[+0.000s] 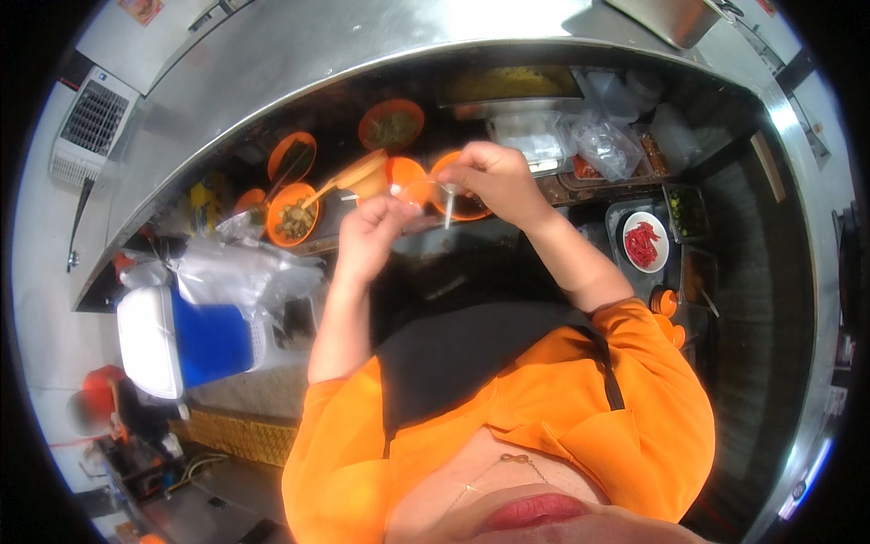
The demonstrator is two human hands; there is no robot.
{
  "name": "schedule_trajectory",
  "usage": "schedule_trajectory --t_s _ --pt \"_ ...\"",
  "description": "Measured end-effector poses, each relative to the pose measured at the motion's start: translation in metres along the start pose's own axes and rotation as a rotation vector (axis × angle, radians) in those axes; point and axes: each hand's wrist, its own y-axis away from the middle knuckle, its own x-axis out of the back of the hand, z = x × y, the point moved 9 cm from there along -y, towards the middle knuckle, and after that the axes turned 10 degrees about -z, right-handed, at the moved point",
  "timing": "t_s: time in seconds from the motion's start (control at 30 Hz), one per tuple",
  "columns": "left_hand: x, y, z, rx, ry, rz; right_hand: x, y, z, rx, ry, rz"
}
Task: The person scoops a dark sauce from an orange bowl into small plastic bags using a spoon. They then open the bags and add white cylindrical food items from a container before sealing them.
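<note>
In front of my chest both hands are raised over a counter with orange bowls. My left hand (370,231) pinches the near edge of a thin clear plastic item (416,197); whether it is a bag or a lid I cannot tell. At its right, my right hand (499,180) has thumb and index finger together at the plastic, above a narrow whitish strip (449,209) that hangs down. An orange bowl (408,173) lies behind the plastic, and another orange bowl (469,209) is partly hidden by my right hand. A yellow-orange ladle or cup with a handle (363,175) sits left of them.
Orange bowls of food (293,214) stand at the left, near crumpled clear plastic bags (238,268) and a blue container with a white lid (211,340). Clear plastic containers (530,136) are at the back right. A white bowl of red strips (644,243) stands right. A steel ledge (380,51) curves above.
</note>
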Motion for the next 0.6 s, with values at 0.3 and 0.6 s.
schedule_trajectory --t_s 0.3,0.6 --pt "-0.010 0.002 -0.015 0.072 -0.112 -0.054 0.005 0.002 0.012 -0.061 -0.189 0.082" --pt "-0.027 -0.005 0.026 -0.304 -0.173 -0.238 -0.031 0.009 -0.019 0.083 0.081 -0.234"
